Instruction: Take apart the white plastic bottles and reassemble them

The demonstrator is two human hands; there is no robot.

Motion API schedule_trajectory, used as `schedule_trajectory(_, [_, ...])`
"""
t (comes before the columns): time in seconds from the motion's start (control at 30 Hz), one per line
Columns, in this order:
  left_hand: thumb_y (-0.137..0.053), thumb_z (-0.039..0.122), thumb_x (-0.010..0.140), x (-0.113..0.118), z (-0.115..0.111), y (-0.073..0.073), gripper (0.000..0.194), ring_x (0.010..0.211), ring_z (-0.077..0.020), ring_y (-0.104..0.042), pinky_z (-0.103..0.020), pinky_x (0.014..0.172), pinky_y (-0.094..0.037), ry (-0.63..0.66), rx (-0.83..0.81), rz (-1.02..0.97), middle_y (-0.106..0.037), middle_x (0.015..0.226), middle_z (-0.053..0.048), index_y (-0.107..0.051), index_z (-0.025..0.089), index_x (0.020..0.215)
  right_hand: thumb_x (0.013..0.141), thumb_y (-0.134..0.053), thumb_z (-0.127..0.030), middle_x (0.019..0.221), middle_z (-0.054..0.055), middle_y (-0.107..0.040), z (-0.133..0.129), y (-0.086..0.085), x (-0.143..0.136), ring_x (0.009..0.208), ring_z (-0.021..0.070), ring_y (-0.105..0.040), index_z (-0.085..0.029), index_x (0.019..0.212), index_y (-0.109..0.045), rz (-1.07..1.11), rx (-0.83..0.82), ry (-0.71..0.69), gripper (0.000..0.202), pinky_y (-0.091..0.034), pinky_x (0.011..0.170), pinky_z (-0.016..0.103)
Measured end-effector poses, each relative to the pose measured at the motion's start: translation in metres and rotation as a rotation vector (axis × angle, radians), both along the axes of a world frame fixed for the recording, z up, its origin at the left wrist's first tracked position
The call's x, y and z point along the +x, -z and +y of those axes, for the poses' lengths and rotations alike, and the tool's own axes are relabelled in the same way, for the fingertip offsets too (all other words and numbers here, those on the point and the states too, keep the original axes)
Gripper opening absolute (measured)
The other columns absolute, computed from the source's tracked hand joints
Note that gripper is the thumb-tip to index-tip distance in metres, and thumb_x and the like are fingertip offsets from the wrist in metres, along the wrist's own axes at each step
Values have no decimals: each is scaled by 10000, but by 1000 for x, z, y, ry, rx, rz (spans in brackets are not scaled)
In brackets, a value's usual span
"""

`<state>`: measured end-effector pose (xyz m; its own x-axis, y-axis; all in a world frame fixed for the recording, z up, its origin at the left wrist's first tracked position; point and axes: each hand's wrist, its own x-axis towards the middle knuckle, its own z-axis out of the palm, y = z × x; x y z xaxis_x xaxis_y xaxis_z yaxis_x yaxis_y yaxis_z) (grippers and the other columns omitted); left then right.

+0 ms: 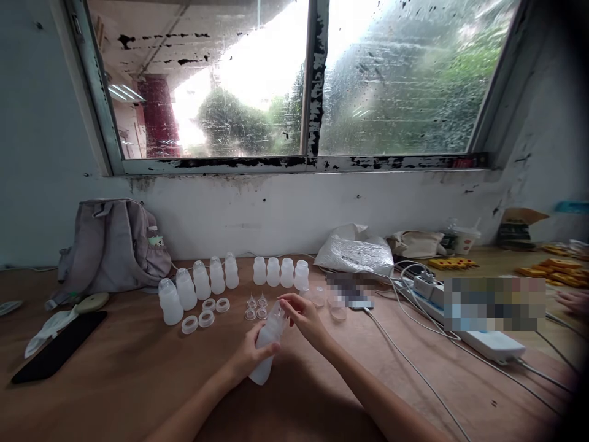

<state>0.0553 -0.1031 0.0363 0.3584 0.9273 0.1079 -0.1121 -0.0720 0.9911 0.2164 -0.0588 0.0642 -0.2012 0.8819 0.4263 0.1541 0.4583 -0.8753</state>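
Note:
My left hand [248,355] is wrapped around the body of a frosted white baby bottle [263,371], which tilts up and to the right. At its top my right hand [304,318] has its fingers pinched on the clear cap [277,312]. Left of them stand several capped baby bottles [185,290] in a slanting row. Several uncapped bottles [273,272] line the back. White screw rings [207,318] lie before the capped bottles. Clear bottle nipples [250,314] sit just beyond my hands. Some clear caps [338,313] are right of my right hand.
A grey backpack [115,245] leans on the wall at left, near a black flat pad [59,348]. On the right are a silvery plastic bag [356,252], a phone, a white power strip [490,345] and trailing cables. Another person's hand [573,304] shows at the far right, near yellow parts [552,270].

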Motion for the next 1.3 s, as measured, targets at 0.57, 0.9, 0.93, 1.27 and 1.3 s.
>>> schedule_trajectory(0.57, [-708,259,537,3,0,1,638,655,-151,-525,-244,563,-420,-8,92,72,-568,791,-26,-439,161,1106,795,-443,-393,564,-23,-484,-20,15,-22,513,102,-435,-165,692,-501,55,138,334,257,-350,482,205])
schedule_trajectory(0.9, [-674,243,596,4,-2,10,595,765,-170,-548,-251,633,-445,-88,165,-10,-586,920,-59,-413,157,1124,797,-440,-351,568,-48,-413,-21,25,-37,512,91,-399,-179,715,-450,94,156,342,191,-348,481,193])
schedule_trajectory(0.93, [-671,239,600,4,-2,11,594,777,-173,-550,-254,643,-447,-89,165,-8,-586,924,-59,-411,157,1128,795,-444,-345,565,-49,-405,-21,24,-37,508,89,-390,-178,704,-448,82,166,335,190,-344,477,191])
schedule_trajectory(1.27, [-648,244,638,3,-5,4,630,741,-168,-566,-259,613,-466,-102,196,69,-589,920,-59,-339,168,1182,817,-428,-322,582,-38,-441,-19,20,-36,515,84,-405,-181,679,-422,62,196,232,197,-351,473,185])
schedule_trajectory(1.3, [-639,251,649,2,-7,1,628,758,-171,-567,-265,635,-468,-95,215,91,-586,937,-62,-332,169,1190,819,-427,-322,589,-35,-451,-18,20,-35,519,86,-418,-180,693,-433,60,200,225,189,-359,475,185])
